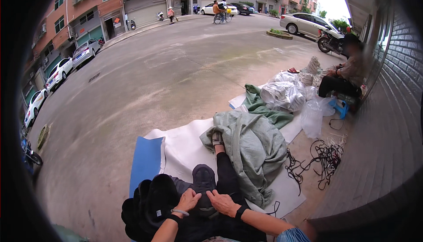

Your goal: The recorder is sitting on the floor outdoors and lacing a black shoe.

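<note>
A dark grey shoe lies over my lap, its rounded toe pointing away from me. My left hand is closed at the shoe's left side, thumb and finger pinched together near its opening. My right hand meets it from the right, fingertips pressed together over the same spot. Whatever thin thing the fingertips hold is too small to make out. Beside my left forearm sits a heap of black shoes, partly overlapping. My leg in black trousers stretches forward, with a sandalled foot against a grey-green cloth sack.
White sheeting with a blue part lies underneath. Tangled black cords lie to the right. Farther off are clear plastic bags, a blue stool and a seated person by the wall. Parked cars line the street.
</note>
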The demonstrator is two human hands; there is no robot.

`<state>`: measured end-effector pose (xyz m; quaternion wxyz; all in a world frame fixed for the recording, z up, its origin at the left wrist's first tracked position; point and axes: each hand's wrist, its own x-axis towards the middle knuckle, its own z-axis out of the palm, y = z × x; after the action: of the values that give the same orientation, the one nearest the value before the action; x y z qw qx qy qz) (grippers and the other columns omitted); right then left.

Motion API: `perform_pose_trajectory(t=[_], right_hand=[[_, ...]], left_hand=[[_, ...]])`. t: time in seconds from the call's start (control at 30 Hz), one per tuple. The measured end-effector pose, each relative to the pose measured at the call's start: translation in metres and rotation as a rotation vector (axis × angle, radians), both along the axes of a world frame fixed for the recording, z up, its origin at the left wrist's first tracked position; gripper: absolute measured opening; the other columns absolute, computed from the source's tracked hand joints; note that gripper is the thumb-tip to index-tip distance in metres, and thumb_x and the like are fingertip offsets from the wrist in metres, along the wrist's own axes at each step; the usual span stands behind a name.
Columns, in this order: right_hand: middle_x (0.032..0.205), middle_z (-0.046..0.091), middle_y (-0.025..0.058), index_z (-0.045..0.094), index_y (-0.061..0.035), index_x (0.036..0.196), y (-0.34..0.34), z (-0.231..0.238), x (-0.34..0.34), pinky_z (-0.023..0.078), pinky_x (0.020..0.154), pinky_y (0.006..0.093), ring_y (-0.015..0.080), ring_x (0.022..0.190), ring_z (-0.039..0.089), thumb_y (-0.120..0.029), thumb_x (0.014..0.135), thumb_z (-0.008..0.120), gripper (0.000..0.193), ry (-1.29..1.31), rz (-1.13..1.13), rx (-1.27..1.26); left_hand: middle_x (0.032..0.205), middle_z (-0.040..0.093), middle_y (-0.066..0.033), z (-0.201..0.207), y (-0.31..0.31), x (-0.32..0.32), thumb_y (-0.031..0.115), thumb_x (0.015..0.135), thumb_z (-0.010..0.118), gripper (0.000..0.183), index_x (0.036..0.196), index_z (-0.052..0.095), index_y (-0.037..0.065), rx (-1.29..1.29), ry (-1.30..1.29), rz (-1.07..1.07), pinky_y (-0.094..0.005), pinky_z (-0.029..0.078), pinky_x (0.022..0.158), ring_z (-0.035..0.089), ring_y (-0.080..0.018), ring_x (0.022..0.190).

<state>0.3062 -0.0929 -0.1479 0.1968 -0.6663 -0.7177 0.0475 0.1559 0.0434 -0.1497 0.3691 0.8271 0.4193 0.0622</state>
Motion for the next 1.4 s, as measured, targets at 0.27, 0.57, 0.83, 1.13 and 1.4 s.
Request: perform_pose_trajectory(t=[0.27, 0.57, 0.83, 1.13, 1.4], right_hand=[[0.094, 0.053, 0.0173, 0.043, -0.0028, 0.120, 0.001, 0.006, -0.001, 0.054, 0.062, 0.0393, 0.0351, 0.076, 0.063, -0.011, 0.084, 0.056, 0.039, 0.133, -0.094, -0.178], [0.097, 0.065, 0.0210, 0.059, -0.0008, 0.107, -0.007, 0.009, 0.036, 0.050, 0.082, 0.0448, 0.0382, 0.093, 0.061, -0.017, 0.088, 0.054, 0.026, 0.369, -0.251, -0.261], [0.079, 0.066, 0.0086, 0.065, -0.0005, 0.107, -0.026, 0.015, 0.091, 0.050, 0.070, 0.0302, 0.0185, 0.071, 0.063, -0.015, 0.085, 0.053, 0.028, 0.650, -0.435, -0.220], [0.064, 0.048, -0.0026, 0.057, -0.0055, 0.108, -0.098, 0.067, 0.190, 0.025, 0.033, 0.0199, 0.0046, 0.040, 0.034, -0.015, 0.093, 0.052, 0.019, 1.896, -0.798, 0.369], [0.063, 0.045, -0.0032, 0.054, -0.0065, 0.108, -0.166, 0.097, 0.259, 0.027, 0.033, 0.0206, 0.0057, 0.040, 0.033, -0.015, 0.094, 0.051, 0.017, 1.755, -0.798, 0.695]], left_hand=[[0.087, 0.063, -0.0215, 0.008, 0.004, 0.002, 0.027, 0.084, 0.062, 0.028, 0.087, 0.056, 0.000, -0.306, 0.048, 0.087, -0.0406, 0.048, 0.078, 0.061, -0.0376, 0.088], [0.076, 0.062, -0.0112, 0.041, 0.000, 0.002, 0.015, 0.093, 0.044, 0.023, 0.098, 0.058, -0.001, -0.137, -0.396, 0.116, -0.0300, 0.051, 0.056, 0.060, -0.0164, 0.054], [0.087, 0.062, -0.0038, 0.163, 0.012, -0.056, 0.015, 0.097, 0.047, 0.022, 0.113, 0.053, 0.000, -0.154, -0.722, 0.294, -0.0162, 0.036, 0.038, 0.044, -0.0024, 0.048], [0.104, 0.062, -0.0097, 0.216, 0.056, -0.169, 0.020, 0.099, 0.045, 0.035, 0.129, 0.046, 0.000, 0.188, -1.006, 0.537, -0.0131, 0.033, 0.037, 0.034, 0.0020, 0.042], [0.119, 0.059, -0.0103, 0.217, 0.085, -0.260, 0.023, 0.101, 0.043, 0.036, 0.131, 0.048, 0.005, 0.233, -1.175, 0.803, -0.0120, 0.029, 0.038, 0.029, 0.0031, 0.041]])
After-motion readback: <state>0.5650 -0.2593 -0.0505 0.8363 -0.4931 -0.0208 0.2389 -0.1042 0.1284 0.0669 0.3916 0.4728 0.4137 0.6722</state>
